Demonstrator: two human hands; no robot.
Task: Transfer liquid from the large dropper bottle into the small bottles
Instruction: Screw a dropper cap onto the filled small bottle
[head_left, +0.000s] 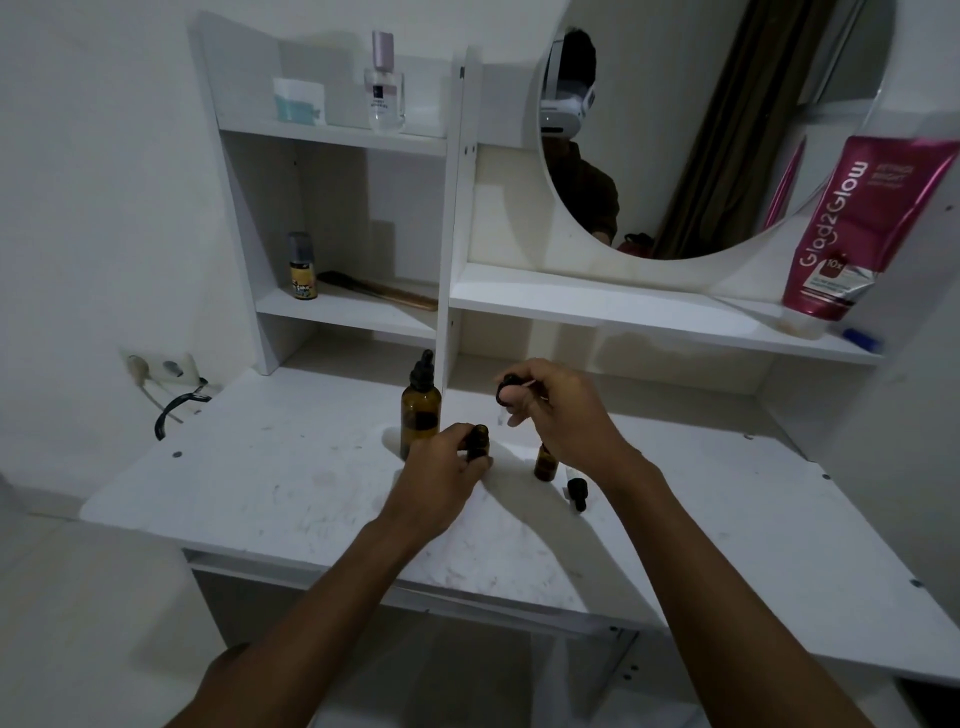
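On the scuffed white table (270, 467), the left hand (441, 467) was clenched around a small open amber glass bottle (479, 441), holding it upright with its mouth uncovered. The right hand (561, 410) hung above and toward two o'clock of that bottle, its grip pinched on a black rubber-bulbed dropper cap (506, 389) whose clear glass pipette (501, 415) pointed downward and slightly toward the bottle.

The relation that mattered was between pipette tip and bottle mouth: the tip sat just above the mouth and a little toward two o'clock of it, apart from the rim, its long axis nearly vertical. The right hand was the one carrying the tip, so the closing move would likely be a short descent toward eight o'clock.

The large amber dropper bottle with a black dropper top (420, 410) stood upright at ten o'clock of the left hand, just beside it. A second small amber bottle (545, 462) stood open at three o'clock of the first, partly hidden by the right wrist, and a loose black dropper cap (575, 491) lay on the table near it, at about five o'clock.
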